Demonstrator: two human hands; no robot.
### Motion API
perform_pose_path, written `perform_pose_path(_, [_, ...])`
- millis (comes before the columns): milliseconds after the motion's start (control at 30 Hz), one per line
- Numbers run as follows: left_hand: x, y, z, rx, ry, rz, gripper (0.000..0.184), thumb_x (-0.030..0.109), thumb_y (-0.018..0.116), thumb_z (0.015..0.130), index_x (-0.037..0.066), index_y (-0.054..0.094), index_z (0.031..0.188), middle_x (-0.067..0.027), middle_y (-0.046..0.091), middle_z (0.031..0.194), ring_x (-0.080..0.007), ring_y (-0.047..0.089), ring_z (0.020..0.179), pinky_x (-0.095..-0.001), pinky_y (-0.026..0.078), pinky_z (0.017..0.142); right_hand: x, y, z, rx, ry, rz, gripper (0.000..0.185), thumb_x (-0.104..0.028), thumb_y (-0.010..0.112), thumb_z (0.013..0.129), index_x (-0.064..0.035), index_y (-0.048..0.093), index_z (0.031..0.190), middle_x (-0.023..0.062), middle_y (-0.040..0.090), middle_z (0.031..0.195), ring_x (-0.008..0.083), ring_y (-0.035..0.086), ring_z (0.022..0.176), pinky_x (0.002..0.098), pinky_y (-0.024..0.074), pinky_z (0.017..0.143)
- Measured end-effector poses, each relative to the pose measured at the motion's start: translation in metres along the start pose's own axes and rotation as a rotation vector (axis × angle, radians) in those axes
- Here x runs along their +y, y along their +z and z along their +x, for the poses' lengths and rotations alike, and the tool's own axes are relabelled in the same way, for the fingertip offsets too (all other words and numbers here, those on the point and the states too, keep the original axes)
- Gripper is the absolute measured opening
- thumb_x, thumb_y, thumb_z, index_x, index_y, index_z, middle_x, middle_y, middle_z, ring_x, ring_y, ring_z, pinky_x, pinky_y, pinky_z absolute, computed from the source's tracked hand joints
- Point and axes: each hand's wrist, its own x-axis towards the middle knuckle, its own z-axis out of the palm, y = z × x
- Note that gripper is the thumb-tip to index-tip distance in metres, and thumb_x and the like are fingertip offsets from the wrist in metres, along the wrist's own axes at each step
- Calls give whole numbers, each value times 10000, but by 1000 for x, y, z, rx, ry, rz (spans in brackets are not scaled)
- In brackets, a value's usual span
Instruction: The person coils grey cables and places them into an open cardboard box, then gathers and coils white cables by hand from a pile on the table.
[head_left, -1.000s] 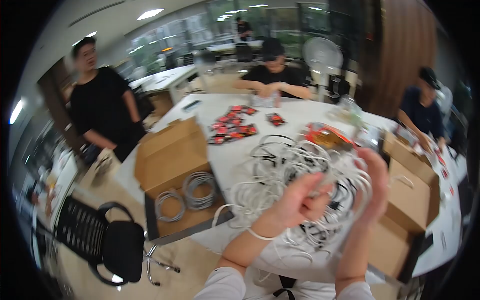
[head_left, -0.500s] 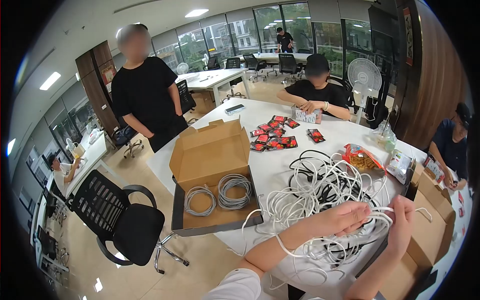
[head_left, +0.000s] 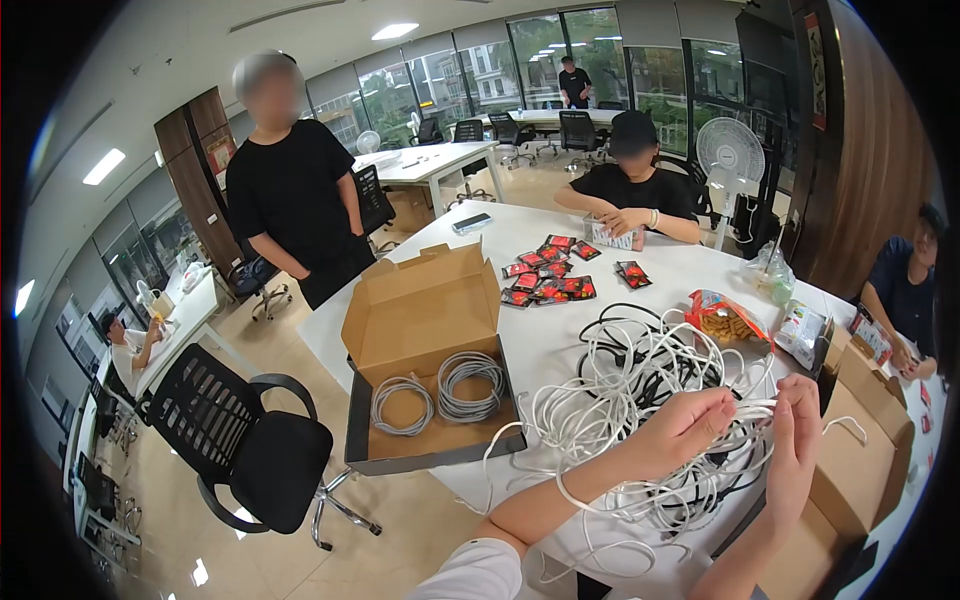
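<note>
White cables (head_left: 625,385), one tangled heap, near side of a white table (head_left: 540,220); left hand (head_left: 700,420) and right hand (head_left: 796,420) each with fingers curled around strands. Left: one open cardboard box (head_left: 425,300), two grey coils (head_left: 470,413) inside.

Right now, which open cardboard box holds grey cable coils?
The left box, beside the tangled cables: two grey coils lie inside. The right box, by the right hand, shows none.

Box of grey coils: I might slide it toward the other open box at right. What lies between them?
In the head view, a tangle of white and black cables, with the left hand and right hand at its right side.
</note>
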Motion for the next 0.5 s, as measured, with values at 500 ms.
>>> perform_pose_path(500, [6,-5,-4,59,-41,-291,333,347,378,1005,80,442,816,80,316,554,-12,249,457,-191,209,409,11,6,-3,-157,174,544,368,-355,414,982,-15,501,869,55,513,631,98,479,483,237,456,491])
